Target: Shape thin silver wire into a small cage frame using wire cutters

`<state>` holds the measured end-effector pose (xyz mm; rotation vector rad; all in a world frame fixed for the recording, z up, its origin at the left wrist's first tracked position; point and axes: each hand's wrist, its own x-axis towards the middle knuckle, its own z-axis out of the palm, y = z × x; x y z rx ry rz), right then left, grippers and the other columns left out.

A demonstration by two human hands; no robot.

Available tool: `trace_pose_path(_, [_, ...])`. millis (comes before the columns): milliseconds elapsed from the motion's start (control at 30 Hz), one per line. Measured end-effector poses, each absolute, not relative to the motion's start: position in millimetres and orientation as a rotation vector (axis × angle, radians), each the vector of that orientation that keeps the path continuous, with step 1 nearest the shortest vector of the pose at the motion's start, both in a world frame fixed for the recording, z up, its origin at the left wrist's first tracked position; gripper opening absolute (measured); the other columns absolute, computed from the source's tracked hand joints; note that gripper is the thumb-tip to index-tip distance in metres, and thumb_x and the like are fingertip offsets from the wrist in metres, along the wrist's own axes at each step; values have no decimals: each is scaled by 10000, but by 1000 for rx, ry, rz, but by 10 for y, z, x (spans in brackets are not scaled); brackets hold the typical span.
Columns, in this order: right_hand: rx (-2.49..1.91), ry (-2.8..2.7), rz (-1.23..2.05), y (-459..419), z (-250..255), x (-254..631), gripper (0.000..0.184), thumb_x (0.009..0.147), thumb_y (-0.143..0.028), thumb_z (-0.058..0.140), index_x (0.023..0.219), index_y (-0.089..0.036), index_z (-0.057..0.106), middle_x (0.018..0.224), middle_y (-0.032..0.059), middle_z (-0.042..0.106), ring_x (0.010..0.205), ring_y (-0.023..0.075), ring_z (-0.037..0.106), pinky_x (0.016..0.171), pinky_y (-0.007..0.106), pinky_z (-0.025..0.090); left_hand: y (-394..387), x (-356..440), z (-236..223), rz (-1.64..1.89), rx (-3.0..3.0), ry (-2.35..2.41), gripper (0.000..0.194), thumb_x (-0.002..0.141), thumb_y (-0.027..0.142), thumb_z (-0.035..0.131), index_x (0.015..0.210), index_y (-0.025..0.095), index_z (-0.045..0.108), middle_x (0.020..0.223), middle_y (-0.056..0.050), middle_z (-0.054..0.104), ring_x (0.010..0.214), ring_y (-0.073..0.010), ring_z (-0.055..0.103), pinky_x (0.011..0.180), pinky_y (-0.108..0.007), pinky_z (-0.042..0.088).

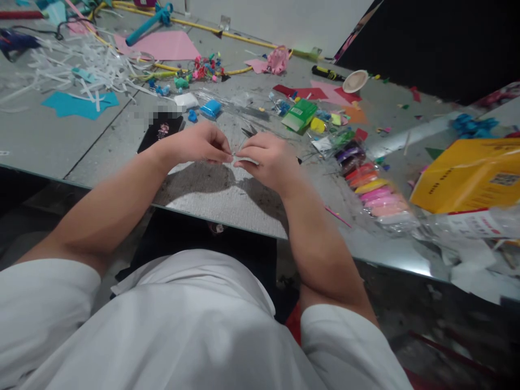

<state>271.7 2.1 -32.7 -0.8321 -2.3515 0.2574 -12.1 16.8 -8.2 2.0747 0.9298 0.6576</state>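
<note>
My left hand (201,143) and my right hand (266,157) meet fingertip to fingertip above the front of the grey table (195,189). Both are closed in a pinch. Whatever sits between the fingertips is too small to name. Dark scissors (249,131) lie just behind my right hand, partly hidden by it. A black phone-like slab (162,130) rests beside my left wrist. Beyond my left hand are a blue clay packet (210,108) and a white packet (186,101).
Colored clay packs (377,195) and a yellow bag (467,173) lie to the right. A green box (299,115) sits beyond my right hand. White paper strips (93,65), pink paper (162,45) and small clay pieces (207,66) cover the back left.
</note>
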Motion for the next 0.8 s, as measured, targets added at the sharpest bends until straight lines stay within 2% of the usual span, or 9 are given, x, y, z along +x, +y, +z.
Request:
trace_pose_path(167, [-886,-2397,195,-45,-305,2674,265,1159,-547,894,984,-348,881,1134,108,926,1162,396,822,1110,614,691,175,-144,-102,567,2067,920,278,987,447,1016,921,208,892,703,-35,737,732,-208,746,727,-354,569])
trace_pose_path(300, [-960,-2202,332,-101,-258,2560,402,1129,-623,940,874,-340,814,1030,100,896,1099,381,814,1093,595,693,121,-123,-124,685,2180,944,352,1030,501,1004,925,208,840,732,-14,755,756,-179,694,743,-338,514])
trace_pose_path(400, [-1056,-1965,563,-122,-228,2453,512,1025,-672,1053,790,-316,769,888,64,826,947,328,775,938,514,687,88,-97,-155,830,2356,966,302,1026,415,969,880,235,776,737,1,746,763,-187,706,783,-345,515])
trace_pose_path(500, [-1139,-1741,873,-133,-207,2357,598,954,-707,1108,748,-286,736,777,19,734,791,240,688,765,403,600,75,-78,-172,871,2508,943,170,981,268,895,871,258,766,801,-25,803,835,-229,773,853,-373,551])
trace_pose_path(600, [-1188,-1558,1133,-135,-212,2300,666,924,-749,1120,734,-275,692,696,-22,646,671,174,579,653,338,514,82,-78,-171,881,2536,921,116,963,235,864,883,257,783,835,-39,829,894,-247,816,894,-375,576])
trace_pose_path(700, [-1163,-1570,1128,-128,-228,2323,673,967,-821,1063,784,-283,701,726,-9,665,696,188,623,663,347,563,104,-105,-167,874,2472,915,174,987,288,884,865,244,768,792,-28,793,836,-216,780,854,-359,559])
trace_pose_path(800, [-1067,-1735,815,-128,-213,2431,596,1024,-864,973,944,-308,774,902,43,775,842,254,734,791,432,668,121,-145,-165,845,2352,907,250,1024,393,921,897,234,776,766,-9,763,759,-180,715,786,-346,538])
